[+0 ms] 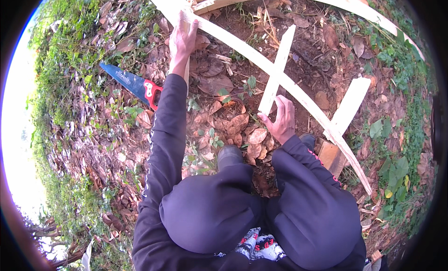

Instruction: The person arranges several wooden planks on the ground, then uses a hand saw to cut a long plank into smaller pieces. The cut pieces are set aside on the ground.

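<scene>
A long pale wooden strip runs from the upper left down to the right, bowed by the lens. My left hand grips it near its upper left end, over another narrow wooden piece mostly hidden by the hand and sleeve. A short wooden slat crosses the long strip at a slant. My right hand holds the slat's near end, thumb to the left and fingers curled on the right. Farther right, another short slat meets the long strip.
A handsaw with a blue blade and red handle lies left of my left forearm. Another long pale strip arches across the far side. A wooden block sits by my right knee. Dry leaves and green plants cover the ground. My boot is between.
</scene>
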`<state>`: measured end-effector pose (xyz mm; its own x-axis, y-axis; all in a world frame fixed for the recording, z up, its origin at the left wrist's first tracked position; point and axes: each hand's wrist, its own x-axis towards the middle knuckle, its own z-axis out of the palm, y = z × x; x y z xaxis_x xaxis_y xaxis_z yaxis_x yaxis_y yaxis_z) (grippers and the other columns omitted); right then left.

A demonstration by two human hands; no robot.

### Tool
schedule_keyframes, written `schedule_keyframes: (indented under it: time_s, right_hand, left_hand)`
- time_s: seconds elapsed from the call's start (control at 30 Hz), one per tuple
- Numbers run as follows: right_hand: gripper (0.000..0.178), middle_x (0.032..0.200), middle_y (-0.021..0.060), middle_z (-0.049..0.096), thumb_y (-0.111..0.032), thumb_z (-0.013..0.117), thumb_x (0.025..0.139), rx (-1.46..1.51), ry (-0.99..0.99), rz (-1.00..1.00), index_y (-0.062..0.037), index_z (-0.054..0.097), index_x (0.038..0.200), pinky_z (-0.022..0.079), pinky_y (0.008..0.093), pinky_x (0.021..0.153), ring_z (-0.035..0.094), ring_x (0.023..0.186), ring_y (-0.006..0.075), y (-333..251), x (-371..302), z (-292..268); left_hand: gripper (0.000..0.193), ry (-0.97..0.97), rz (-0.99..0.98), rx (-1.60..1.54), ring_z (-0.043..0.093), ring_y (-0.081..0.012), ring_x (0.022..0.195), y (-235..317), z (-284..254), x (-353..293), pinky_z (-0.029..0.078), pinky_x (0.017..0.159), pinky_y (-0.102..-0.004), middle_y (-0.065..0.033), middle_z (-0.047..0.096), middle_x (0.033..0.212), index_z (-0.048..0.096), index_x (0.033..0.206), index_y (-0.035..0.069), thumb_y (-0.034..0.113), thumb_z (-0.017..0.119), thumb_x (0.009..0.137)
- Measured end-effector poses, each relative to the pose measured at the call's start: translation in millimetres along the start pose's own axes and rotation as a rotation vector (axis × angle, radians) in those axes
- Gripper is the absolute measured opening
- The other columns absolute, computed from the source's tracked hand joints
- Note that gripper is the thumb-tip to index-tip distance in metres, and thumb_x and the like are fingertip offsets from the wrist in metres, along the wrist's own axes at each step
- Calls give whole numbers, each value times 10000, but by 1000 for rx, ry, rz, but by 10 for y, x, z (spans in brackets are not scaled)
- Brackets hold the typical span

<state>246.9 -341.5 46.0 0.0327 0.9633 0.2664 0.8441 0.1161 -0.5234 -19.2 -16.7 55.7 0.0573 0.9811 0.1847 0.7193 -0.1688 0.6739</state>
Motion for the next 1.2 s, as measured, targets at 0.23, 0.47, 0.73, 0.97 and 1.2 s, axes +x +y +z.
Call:
schedule_keyframes:
  time_s: [0.23,0.47,0.73,0.97,1.2]
  right_hand:
    - [663,1557,220,352,-499,795,784,-159,-15,-34,-30,592,1206,217,586,1172,305,1458,404,-127,106,-189]
    - [616,1623,221,290,-533,785,781,-149,-134,-49,-20,602,1069,177,585,1208,240,1525,356,-19,162,-215]
    - [623,1634,196,287,-539,813,733,-134,-187,-93,-46,584,1037,184,542,1220,249,1527,336,0,226,-325]
    - [648,1639,185,284,-406,875,685,-107,-261,-66,-59,558,1131,179,524,1225,247,1532,318,-11,205,-383]
    - [614,1633,163,314,-460,858,694,-121,-183,-129,-92,613,1120,248,516,1185,284,1518,306,69,196,-342]
  left_hand:
    - [863,0,-11,22,549,-388,1314,30,-61,-17,425,1098,-415,-265,566,1407,328,1576,84,654,522,958]
    - [858,21,1,55,548,-383,1317,-24,-89,-25,422,1106,-412,-258,562,1416,319,1582,99,648,526,955]
    - [828,7,-32,76,573,-391,1270,-93,-105,-23,443,1064,-457,-240,595,1375,295,1595,148,640,498,961]
    - [823,-7,-50,65,578,-392,1257,-93,-108,-32,436,1064,-455,-233,609,1352,295,1595,145,641,486,965]
    - [820,24,-25,77,582,-389,1251,-215,-66,-13,442,1056,-454,-233,613,1347,299,1595,146,642,478,967]
